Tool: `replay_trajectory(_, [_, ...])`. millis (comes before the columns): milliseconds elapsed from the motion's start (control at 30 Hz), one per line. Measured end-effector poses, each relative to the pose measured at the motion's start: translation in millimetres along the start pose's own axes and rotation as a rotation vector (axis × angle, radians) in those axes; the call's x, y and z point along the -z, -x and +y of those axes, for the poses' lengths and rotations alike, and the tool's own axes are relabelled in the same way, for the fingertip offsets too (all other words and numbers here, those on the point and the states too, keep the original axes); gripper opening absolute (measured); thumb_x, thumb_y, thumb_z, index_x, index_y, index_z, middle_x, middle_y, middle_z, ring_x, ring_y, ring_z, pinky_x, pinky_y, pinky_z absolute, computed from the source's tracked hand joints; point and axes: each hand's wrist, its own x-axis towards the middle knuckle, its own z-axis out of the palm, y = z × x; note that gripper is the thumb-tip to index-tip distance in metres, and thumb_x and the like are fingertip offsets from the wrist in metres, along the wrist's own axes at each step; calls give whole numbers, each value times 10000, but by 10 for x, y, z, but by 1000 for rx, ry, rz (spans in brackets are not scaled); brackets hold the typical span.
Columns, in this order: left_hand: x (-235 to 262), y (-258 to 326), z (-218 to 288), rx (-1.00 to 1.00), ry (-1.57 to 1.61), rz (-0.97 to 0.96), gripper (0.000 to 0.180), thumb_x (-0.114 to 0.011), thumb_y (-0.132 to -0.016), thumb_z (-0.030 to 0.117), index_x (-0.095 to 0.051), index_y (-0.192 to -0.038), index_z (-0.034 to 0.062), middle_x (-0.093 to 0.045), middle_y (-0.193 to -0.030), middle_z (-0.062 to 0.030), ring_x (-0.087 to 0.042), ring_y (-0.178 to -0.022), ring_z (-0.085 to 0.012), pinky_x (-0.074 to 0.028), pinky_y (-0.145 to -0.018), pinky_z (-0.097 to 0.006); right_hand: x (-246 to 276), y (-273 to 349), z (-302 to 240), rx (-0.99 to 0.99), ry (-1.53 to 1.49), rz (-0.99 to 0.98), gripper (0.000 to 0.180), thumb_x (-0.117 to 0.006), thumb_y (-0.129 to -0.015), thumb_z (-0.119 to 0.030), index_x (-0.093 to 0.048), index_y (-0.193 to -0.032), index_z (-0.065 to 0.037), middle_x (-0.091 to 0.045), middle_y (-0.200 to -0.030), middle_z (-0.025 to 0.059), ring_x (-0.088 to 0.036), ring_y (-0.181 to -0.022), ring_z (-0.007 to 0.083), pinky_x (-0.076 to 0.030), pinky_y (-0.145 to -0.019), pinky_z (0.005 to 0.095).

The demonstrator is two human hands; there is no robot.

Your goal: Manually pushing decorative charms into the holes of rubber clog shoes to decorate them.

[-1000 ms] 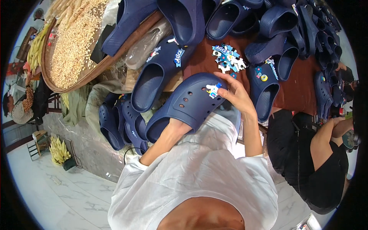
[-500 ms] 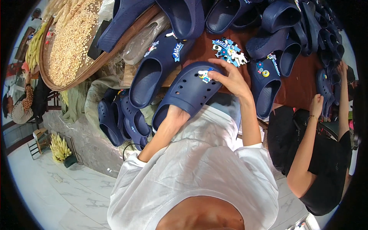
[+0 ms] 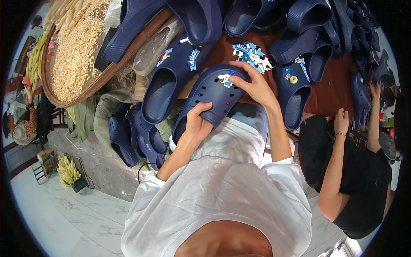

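A dark blue clog (image 3: 208, 91) with round holes lies tilted in front of me, its toe pointing away to the right. My left hand (image 3: 198, 124) grips it at the opening, thumb on top and fingers hidden inside. Over the toe curves my right hand (image 3: 256, 87), its thumb against a small white and blue cartoon shoe charm (image 3: 225, 80) on the upper and its fingers at the toe's far edge. Just beyond lies a pile of blue, white and black charms (image 3: 252, 57). Another clog with charms (image 3: 159, 91) rests at the left, and a decorated clog (image 3: 293, 100) at the right.
More blue clogs crowd the far side of the brown table (image 3: 327, 96). A round tray of pale grains (image 3: 79, 51) stands at the upper left. Several clogs (image 3: 137, 136) sit lower on the left. At the right, a co-worker in black (image 3: 361, 188) reaches toward other clogs.
My left thumb has come out of the clog's opening and now presses on top of it. My right hand stays at the charm, shifted slightly left. The co-worker's hands have moved slightly.
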Motion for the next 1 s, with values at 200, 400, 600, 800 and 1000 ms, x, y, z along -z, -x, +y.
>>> replay_trajectory(200, [-55, 89, -54, -52, 3, 104, 479, -522, -803, 0, -422, -1268, -57, -543, -1223, -206, -564, -1117, -332, -448, -995, -440, 117, 48, 15, 202, 271, 353, 281, -596, -921, -192, -621, -1134, -10, -635, -1042, 112, -616, -941, 190, -469, -843, 298])
replay_trajectory(400, [-37, 84, -83, -44, 61, 129, 468, -530, -794, -2, -428, -1248, -58, -552, -1206, -203, -571, -1100, -336, -451, -989, -441, 328, -329, 63, 326, 774, 545, 199, -609, -863, -94, -645, -1037, -3, -608, -941, 145, -598, -852, 315, -483, -753, 389])
replay_trajectory(600, [-110, 53, -81, -69, 92, 104, 465, -525, -795, 0, -425, -1246, -55, -549, -1207, -210, -576, -1091, -338, -456, -981, -447, 279, -610, 178, 334, 1148, 565, 247, -692, -774, -118, -661, -1000, -21, -586, -916, 158, -550, -888, 327, -474, -775, 410])
replay_trajectory(800, [-182, 1, -85, -87, 56, 133, 468, -526, -821, 27, -413, -1270, -34, -538, -1233, -204, -573, -1109, -324, -455, -984, -441, 271, -510, 97, 332, 1112, 555, 173, -689, -764, -89, -634, -920, -37, -596, -896, 130, -557, -874, 308, -460, -741, 413])
replay_trajectory(1000, [-225, -8, -97, -124, 30, 181, 457, -536, -884, 120, -390, -1295, -19, -534, -1255, -186, -572, -1131, -292, -461, -989, -432, 103, 29, -153, 115, 340, 538, 155, -640, -857, -44, -598, -1005, -28, -601, -852, 38, -564, -799, 126, -453, -708, 260])
